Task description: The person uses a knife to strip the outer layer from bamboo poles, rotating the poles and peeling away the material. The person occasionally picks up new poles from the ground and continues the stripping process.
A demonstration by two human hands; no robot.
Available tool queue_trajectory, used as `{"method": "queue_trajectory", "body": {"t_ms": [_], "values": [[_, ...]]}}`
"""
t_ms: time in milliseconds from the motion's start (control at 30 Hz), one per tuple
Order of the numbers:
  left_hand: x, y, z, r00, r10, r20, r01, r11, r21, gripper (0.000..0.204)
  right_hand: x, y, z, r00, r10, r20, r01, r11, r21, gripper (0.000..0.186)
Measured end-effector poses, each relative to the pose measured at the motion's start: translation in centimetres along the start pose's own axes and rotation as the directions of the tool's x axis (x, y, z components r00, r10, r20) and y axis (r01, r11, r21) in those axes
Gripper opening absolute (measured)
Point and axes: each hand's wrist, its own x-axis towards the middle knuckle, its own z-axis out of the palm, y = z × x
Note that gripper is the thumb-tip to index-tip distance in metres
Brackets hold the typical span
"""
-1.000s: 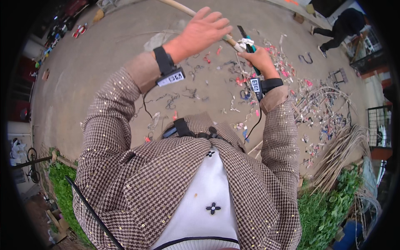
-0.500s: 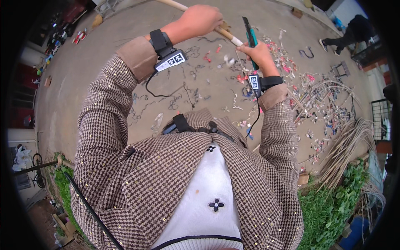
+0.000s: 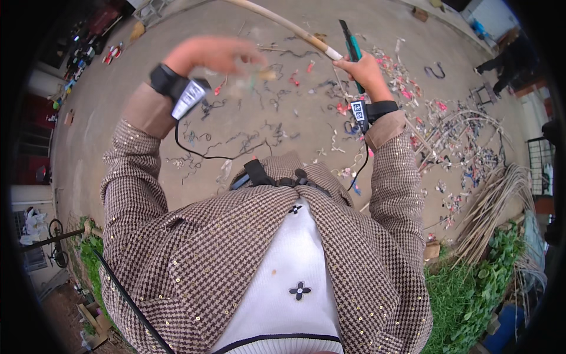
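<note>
My right hand (image 3: 367, 72) is closed round a teal utility knife (image 3: 355, 50), its dark blade end pointing up and away. The same hand also grips the near end of a long pale pole (image 3: 289, 26), which slants off to the far left. My left hand (image 3: 221, 54) is off the pole, to the left of it, and its fingers are smeared by motion. Just beside those fingers a small tan scrap (image 3: 267, 75) shows as a blur; whether the hand touches it I cannot tell.
Dark, pink and white strips (image 3: 407, 93) litter the concrete floor. A bundle of long thin sticks (image 3: 486, 215) lies at the right, by green plants (image 3: 471, 295). A small stool (image 3: 483, 94) and a person in dark clothes (image 3: 512, 62) are at the far right.
My left hand has let go of the pole and swung left and nearer. My right hand keeps the knife and the pole's end almost in place. The person at the far right has shifted.
</note>
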Motion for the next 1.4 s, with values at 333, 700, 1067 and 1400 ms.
{"method": "queue_trajectory", "body": {"t_ms": [333, 700, 1067, 1400], "values": [[11.1, 2.9, 6.8, 0.651, -0.425, -0.629, -0.607, 0.206, -0.767, 0.037, -1.5, -1.5, 0.5, 0.966, -0.257, -0.042, 0.254, 0.966, -0.053, 0.034], [11.8, 4.0, 8.3, 0.563, -0.518, -0.643, -0.729, 0.054, -0.682, 0.026, -2.1, -0.1, -1.1, 0.938, 0.021, -0.346, 0.032, 0.988, 0.149, 0.025], [10.8, 4.6, 9.1, 0.545, -0.48, -0.688, -0.74, 0.112, -0.663, 0.026, -1.0, -0.1, -2.7, 0.873, 0.105, -0.476, -0.056, 0.992, 0.117, 0.035], [12.3, 3.0, 12.3, 0.54, -0.644, -0.542, -0.802, -0.198, -0.563, 0.032, -14.8, 8.9, -6.4, 0.899, 0.127, -0.419, -0.271, 0.913, -0.304, 0.045]]}}
